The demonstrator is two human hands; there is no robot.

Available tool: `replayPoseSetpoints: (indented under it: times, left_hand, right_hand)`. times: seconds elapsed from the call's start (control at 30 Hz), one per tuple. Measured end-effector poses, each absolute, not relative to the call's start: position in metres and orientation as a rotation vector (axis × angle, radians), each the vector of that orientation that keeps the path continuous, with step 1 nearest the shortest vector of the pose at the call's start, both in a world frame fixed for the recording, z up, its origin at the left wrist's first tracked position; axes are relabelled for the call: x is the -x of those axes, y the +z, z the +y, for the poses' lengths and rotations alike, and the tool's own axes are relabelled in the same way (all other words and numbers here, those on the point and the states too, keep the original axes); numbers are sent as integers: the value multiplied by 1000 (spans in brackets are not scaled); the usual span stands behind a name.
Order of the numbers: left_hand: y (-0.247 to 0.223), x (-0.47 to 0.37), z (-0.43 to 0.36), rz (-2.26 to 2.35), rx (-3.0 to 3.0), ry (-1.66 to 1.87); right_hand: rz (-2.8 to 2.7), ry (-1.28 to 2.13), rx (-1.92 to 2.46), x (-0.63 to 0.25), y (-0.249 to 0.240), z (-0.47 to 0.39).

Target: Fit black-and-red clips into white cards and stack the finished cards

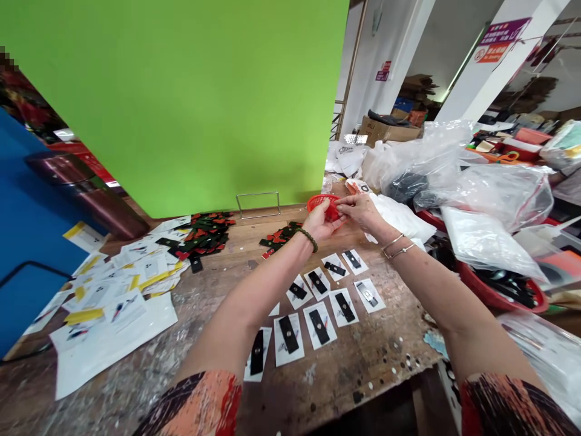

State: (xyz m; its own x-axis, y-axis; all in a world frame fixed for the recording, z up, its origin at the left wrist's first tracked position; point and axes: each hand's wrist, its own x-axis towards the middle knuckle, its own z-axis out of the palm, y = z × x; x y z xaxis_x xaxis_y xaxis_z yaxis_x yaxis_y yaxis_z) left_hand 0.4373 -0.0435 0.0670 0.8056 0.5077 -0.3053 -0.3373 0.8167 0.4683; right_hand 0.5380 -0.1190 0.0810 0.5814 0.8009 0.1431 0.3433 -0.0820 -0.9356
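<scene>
At the back of the bench, my left hand point(319, 223) is at the near side of a small red plastic basket point(316, 200), thumb over the rim and fingers lower down. My right hand point(362, 212) reaches to the basket's right side with thumb and fingertips pinched together. Whatever is in that pinch is too small to make out. Closer to me, white cards lie in rows between my forearms, each bearing a dark strip point(319, 327) with a round spot. One card point(370, 295) at the right carries a greyish piece instead.
Black-and-red strips point(209, 236) are heaped left, with a smaller pile point(282, 237) beside the basket. Loose printed cards point(145, 266) spread at far left near a maroon flask point(91, 194). A green board point(204, 109) stands behind; plastic bags point(490, 194) crowd the right.
</scene>
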Motion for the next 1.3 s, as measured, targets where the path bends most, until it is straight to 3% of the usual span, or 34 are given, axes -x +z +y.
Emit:
replayPoseSetpoints:
  times: [0.37, 0.6, 0.77, 0.93, 1.17, 1.3]
  left_hand:
    - [39, -379, -105, 453, -586, 468]
    - [31, -355, -110, 662, -571, 489]
    - [23, -343, -113, 714, -601, 455]
    - [16, -335, -119, 704, -701, 413]
    - [13, -320, -138, 635, -853, 380]
    - [13, -311, -145, 610, -895, 401]
  right_hand:
    - [-638, 831, 1585, -489, 80, -185]
    - [-700, 556, 2165, -512, 35, -211]
    - [-767, 456, 2295, -520, -2, -223]
    - [-1009, 187, 2429, -519, -7, -225]
    - [-1226, 544, 1950, -471, 25, -221]
    - [-1300, 537, 1923, -446, 33, -222]
